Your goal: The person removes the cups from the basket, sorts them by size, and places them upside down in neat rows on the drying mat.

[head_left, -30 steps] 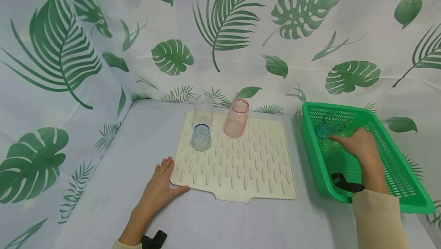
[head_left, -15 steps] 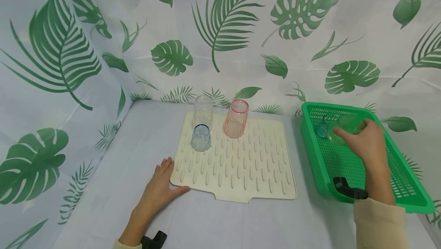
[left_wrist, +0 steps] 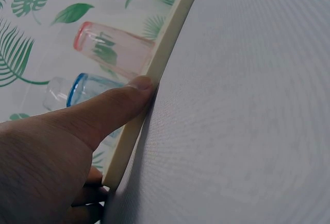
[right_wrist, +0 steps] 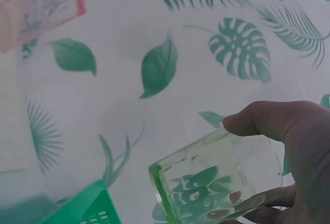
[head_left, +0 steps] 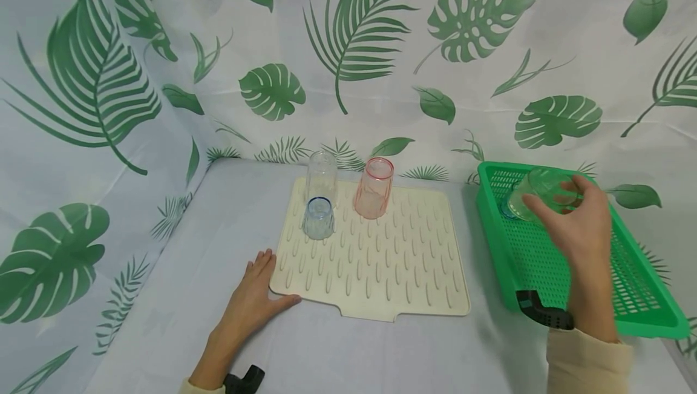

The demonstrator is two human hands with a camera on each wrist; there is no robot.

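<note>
In the head view my right hand [head_left: 585, 224] holds a green-tinted drinking glass [head_left: 544, 191] over the back of the green basket [head_left: 497, 264]. The right wrist view shows that glass [right_wrist: 206, 180] tilted, with my thumb on one side and fingers on the other. My left hand [head_left: 247, 297] rests at the near left corner of a cream ridged drying mat [head_left: 403, 267]. Its thumb [left_wrist: 124, 100] lies along the mat's edge. Standing on the mat are a tall clear glass [head_left: 321, 170], a short blue-rimmed glass [head_left: 318, 224] and a pink glass [head_left: 374, 194].
Something blue and glassy [head_left: 507, 207] sits low in the basket, partly behind the held glass. A white cloth [head_left: 218, 218] covers the table, and a leaf-print curtain [head_left: 376, 121] rises behind the mat and basket. The basket stands to the right of the mat.
My right hand has taken hold of the green-tinted glass in the basket and lifted it upward. The left hand, the mat and its glasses have stayed put.
</note>
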